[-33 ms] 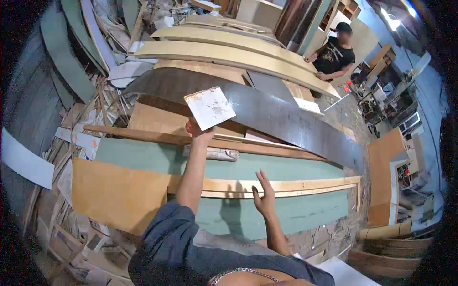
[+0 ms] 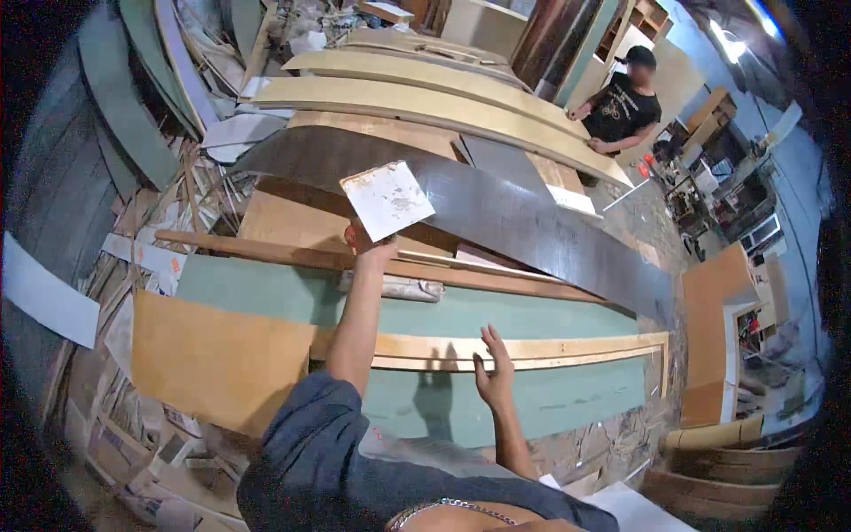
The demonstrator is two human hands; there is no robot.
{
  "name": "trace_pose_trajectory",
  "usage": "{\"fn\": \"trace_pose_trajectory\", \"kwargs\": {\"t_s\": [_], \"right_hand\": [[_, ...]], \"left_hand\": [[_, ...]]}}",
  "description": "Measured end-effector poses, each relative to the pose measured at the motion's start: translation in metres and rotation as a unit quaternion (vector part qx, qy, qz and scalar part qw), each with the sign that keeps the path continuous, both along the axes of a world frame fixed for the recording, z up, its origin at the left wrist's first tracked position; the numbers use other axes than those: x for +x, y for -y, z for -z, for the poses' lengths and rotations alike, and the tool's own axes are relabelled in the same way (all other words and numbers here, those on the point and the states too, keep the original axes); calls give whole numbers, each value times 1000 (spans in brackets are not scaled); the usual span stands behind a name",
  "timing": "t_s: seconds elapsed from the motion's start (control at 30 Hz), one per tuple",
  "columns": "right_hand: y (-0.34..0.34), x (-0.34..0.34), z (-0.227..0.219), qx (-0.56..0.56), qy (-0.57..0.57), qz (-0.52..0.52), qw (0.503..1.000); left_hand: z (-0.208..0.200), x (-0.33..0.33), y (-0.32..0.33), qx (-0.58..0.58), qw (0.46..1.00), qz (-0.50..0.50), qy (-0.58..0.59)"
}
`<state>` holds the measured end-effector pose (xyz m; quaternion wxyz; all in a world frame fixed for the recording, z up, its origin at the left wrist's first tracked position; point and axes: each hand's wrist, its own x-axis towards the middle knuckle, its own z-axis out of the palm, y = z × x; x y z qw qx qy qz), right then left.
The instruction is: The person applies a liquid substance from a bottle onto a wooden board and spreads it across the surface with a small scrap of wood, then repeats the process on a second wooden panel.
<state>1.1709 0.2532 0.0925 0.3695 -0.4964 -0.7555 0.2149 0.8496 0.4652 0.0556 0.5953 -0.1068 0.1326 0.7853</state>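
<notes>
My left hand (image 2: 377,247) is raised at the middle of the table, closed beneath a white square piece (image 2: 387,199) with brown residue along its far edge and grey-brown stains on its face. A small red part shows beside the fingers; most of the grip is hidden under the square. Lower and to the right, my right hand (image 2: 496,377) holds nothing, its fingers apart. It hovers near a long pale wooden frame (image 2: 567,349), which lies on a green sheet (image 2: 532,403).
A long dark curved panel (image 2: 505,199) crosses the table beyond my left hand. A rolled bundle (image 2: 412,288) lies near a brown wooden strip (image 2: 292,251). Farther off, a person (image 2: 625,102) touches long yellow boards (image 2: 425,105). Wood scraps (image 2: 133,452) are heaped at left.
My right hand has shifted slightly to the right. My left hand and the white square piece have barely moved.
</notes>
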Motion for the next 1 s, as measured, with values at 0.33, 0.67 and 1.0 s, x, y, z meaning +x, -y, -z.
{"fn": "trace_pose_trajectory", "kwargs": {"t_s": [0.33, 0.67, 1.0], "right_hand": [[56, 61, 14, -102, -58, 142, 983], [66, 68, 15, -89, -87, 149, 981], [76, 86, 11, -88, -60, 184, 977]], "left_hand": [[111, -89, -63, -50, 976, -117, 177], [128, -130, -59, 4, 967, -89, 238], [121, -124, -64, -79, 977, -58, 188]]}}
